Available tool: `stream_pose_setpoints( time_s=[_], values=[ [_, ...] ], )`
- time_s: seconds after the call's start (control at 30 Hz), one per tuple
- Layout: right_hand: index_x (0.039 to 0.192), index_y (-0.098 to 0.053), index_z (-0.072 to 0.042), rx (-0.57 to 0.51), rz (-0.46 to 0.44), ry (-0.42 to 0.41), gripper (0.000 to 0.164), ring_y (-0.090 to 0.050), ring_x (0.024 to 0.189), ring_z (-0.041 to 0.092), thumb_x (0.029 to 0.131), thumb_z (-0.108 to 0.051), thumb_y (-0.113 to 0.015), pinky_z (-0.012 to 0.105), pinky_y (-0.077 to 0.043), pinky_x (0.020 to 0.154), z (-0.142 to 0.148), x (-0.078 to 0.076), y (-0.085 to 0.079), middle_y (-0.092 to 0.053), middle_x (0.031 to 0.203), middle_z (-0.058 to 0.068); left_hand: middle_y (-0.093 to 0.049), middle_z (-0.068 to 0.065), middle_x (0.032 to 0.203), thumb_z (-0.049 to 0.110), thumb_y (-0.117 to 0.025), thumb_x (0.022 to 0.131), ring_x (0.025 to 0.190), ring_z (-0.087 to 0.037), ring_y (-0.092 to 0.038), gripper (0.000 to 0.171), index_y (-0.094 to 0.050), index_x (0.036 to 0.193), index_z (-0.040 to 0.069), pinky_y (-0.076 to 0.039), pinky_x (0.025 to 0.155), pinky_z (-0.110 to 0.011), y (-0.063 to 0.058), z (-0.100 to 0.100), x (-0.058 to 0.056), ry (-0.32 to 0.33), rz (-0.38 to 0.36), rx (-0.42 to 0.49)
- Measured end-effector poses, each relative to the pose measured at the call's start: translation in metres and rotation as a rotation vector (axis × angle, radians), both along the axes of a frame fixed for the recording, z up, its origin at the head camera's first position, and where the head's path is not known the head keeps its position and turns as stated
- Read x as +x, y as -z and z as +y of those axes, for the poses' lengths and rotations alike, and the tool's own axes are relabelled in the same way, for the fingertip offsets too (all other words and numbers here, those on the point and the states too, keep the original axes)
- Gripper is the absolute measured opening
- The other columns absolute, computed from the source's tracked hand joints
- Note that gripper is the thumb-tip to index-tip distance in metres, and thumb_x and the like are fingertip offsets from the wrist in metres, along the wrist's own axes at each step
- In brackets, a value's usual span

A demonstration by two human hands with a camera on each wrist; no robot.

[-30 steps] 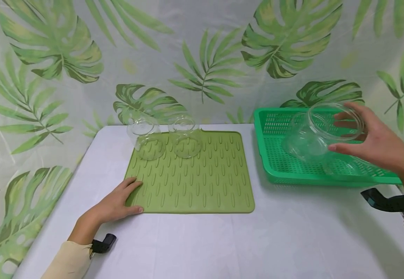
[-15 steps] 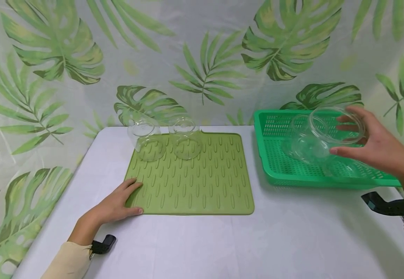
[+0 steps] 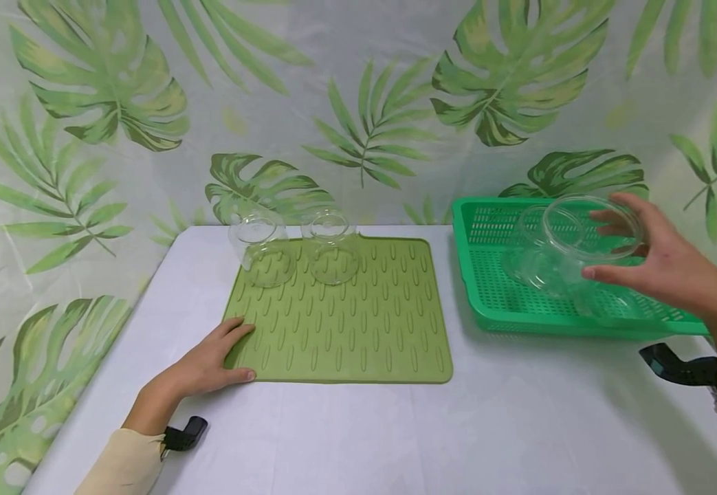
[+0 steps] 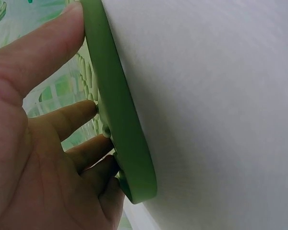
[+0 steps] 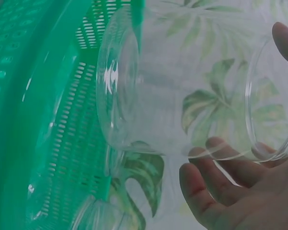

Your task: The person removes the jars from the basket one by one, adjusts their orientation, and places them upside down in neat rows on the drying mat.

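My right hand (image 3: 661,261) grips a clear glass cup (image 5: 182,81) near its rim, thumb on one side and fingers on the other. The cup is tilted over the green basket (image 3: 519,322), its mouth toward my palm. Other clear glassware (image 5: 103,215) shows in the basket, partly hidden behind the held cup. My left hand (image 3: 206,357) rests on the near left corner of the green ridged mat (image 3: 358,337), fingers extended over it and thumb at its front edge (image 4: 117,110). Two clear cups, a left one (image 3: 265,265) and a right one (image 3: 333,261), stand upside down at the mat's far left.
A white cloth (image 3: 358,440) covers the table under the mat and basket. Behind it hangs a leaf-patterned curtain (image 3: 358,41). The basket stands at the right, a narrow strip of table between it and the mat.
The held cup has shifted slightly to the left and lower over the basket. My left hand stays on the mat corner, and the two cups on the mat have not moved.
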State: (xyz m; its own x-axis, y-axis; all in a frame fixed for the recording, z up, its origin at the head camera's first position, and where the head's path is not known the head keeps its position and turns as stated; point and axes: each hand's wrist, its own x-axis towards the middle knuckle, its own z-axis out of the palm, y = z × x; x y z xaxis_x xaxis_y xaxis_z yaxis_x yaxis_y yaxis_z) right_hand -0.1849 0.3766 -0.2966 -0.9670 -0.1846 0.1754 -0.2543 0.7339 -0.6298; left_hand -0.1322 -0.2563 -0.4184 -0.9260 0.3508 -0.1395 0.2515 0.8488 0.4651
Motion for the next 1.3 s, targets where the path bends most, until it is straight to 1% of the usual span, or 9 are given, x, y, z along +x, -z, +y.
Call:
stream_pose_setpoints(
  time_s=[0.1, 0.37, 0.53, 0.7, 0.83, 0.93, 1.1, 1.17, 1.3],
  values=[
    [0.158, -0.006, -0.037, -0.005, 0.013, -0.001, 0.108, -0.036, 0.112, -0.019, 0.083, -0.013, -0.080, 0.003, -0.027, 0.078, -0.001, -0.001, 0.001, -0.042, 0.150, -0.013, -0.030, -0.028, 0.156, 0.037, -0.078, 0.084, 0.142, -0.053, -0.030, 0.082, -0.041, 0.148, 0.001, -0.037, 0.108, -0.066, 0.000, 0.000, 0.000, -0.004, -0.001, -0.001],
    [0.157, -0.012, -0.032, 0.001, 0.036, 0.026, 0.103, -0.039, 0.112, -0.011, 0.082, -0.016, -0.081, -0.001, -0.027, 0.078, -0.011, -0.004, 0.000, -0.039, 0.150, -0.005, -0.030, -0.028, 0.156, 0.038, -0.078, 0.083, 0.142, -0.053, -0.031, 0.083, -0.041, 0.148, 0.002, -0.038, 0.107, -0.066, 0.001, -0.001, 0.001, -0.013, -0.003, -0.003],
    [0.156, -0.014, -0.036, 0.009, 0.048, 0.033, 0.103, -0.037, 0.127, -0.012, 0.081, -0.017, -0.083, 0.001, -0.026, 0.079, -0.018, -0.006, -0.002, -0.038, 0.151, -0.005, -0.030, -0.027, 0.156, 0.038, -0.078, 0.083, 0.143, -0.052, -0.031, 0.083, -0.042, 0.148, 0.002, -0.038, 0.107, -0.066, 0.000, -0.003, 0.002, -0.018, -0.001, -0.006],
    [0.155, -0.008, -0.042, 0.034, 0.041, 0.072, 0.107, -0.034, 0.143, 0.027, 0.081, -0.023, -0.083, 0.004, -0.026, 0.080, -0.022, -0.007, -0.006, -0.029, 0.161, 0.003, -0.030, -0.028, 0.157, 0.038, -0.078, 0.084, 0.143, -0.052, -0.030, 0.082, -0.041, 0.148, 0.002, -0.037, 0.108, -0.066, 0.000, -0.003, 0.002, -0.016, 0.003, 0.002],
    [0.155, -0.010, -0.040, 0.031, 0.081, 0.098, 0.109, -0.040, 0.122, 0.009, 0.079, -0.023, -0.085, 0.008, -0.029, 0.076, -0.024, -0.007, -0.008, -0.032, 0.157, 0.007, -0.029, -0.027, 0.157, 0.038, -0.077, 0.084, 0.144, -0.052, -0.029, 0.082, -0.041, 0.149, 0.003, -0.037, 0.108, -0.066, 0.001, -0.002, 0.002, -0.018, -0.003, 0.008],
    [0.154, -0.013, -0.039, 0.029, 0.103, 0.121, 0.108, -0.038, 0.116, 0.007, 0.077, -0.023, -0.086, 0.010, -0.029, 0.079, -0.026, -0.007, -0.009, -0.036, 0.153, 0.005, -0.029, -0.027, 0.157, 0.039, -0.077, 0.084, 0.144, -0.052, -0.029, 0.083, -0.041, 0.149, 0.003, -0.036, 0.109, -0.066, 0.001, 0.000, 0.003, -0.023, -0.008, 0.008],
    [0.154, -0.012, -0.043, 0.037, 0.092, 0.136, 0.109, -0.037, 0.128, 0.034, 0.077, -0.027, -0.086, 0.016, -0.028, 0.088, -0.031, -0.010, -0.009, -0.036, 0.153, 0.005, -0.029, -0.027, 0.157, 0.040, -0.077, 0.084, 0.144, -0.052, -0.029, 0.083, -0.041, 0.149, 0.004, -0.036, 0.109, -0.066, 0.000, -0.001, 0.003, -0.023, -0.012, -0.003],
    [0.154, -0.015, -0.042, 0.036, 0.105, 0.132, 0.107, -0.038, 0.127, 0.031, 0.076, -0.026, -0.087, 0.015, -0.028, 0.086, -0.032, -0.011, -0.010, -0.037, 0.151, 0.009, -0.029, -0.027, 0.158, 0.040, -0.077, 0.084, 0.144, -0.052, -0.029, 0.084, -0.040, 0.149, 0.004, -0.037, 0.109, -0.066, -0.001, -0.001, 0.003, -0.019, -0.016, -0.004],
    [0.154, -0.024, -0.033, 0.028, 0.133, 0.118, 0.102, -0.040, 0.117, 0.008, 0.075, -0.024, -0.088, 0.012, -0.029, 0.083, -0.036, -0.015, -0.015, -0.040, 0.144, 0.013, -0.028, -0.027, 0.158, 0.041, -0.077, 0.084, 0.144, -0.052, -0.028, 0.084, -0.040, 0.149, 0.003, -0.036, 0.109, -0.066, -0.001, -0.002, 0.002, -0.013, -0.019, 0.000]
  ],
)
